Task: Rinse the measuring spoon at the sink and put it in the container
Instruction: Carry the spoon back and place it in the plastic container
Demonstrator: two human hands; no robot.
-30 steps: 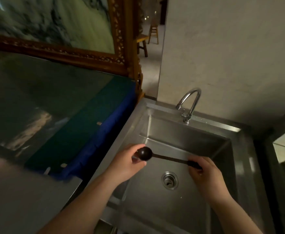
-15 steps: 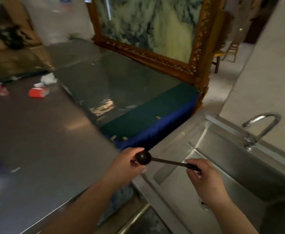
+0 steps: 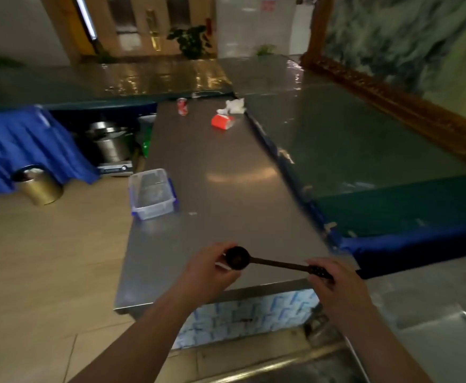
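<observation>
A dark measuring spoon (image 3: 270, 263) with a round bowl and a long thin handle is held level over the near end of the steel table (image 3: 226, 189). My left hand (image 3: 209, 272) cups the bowl from the left. My right hand (image 3: 334, 288) grips the black end of the handle. A clear plastic container (image 3: 152, 193) with blue clips stands open on the table's left edge, well beyond the hands. The sink rim (image 3: 441, 324) shows only at the bottom right corner.
A red can (image 3: 182, 106), a red packet (image 3: 222, 121) and crumpled white paper (image 3: 233, 105) lie at the table's far end. A glass-topped counter (image 3: 350, 139) runs along the right. A gold bin (image 3: 39, 185) and steel pots (image 3: 110, 142) stand on the floor at left.
The view has swung left from the sink basin to the steel table. Both hands keep the same hold on the spoon, which now hangs over the table's near end instead of over the sink.
</observation>
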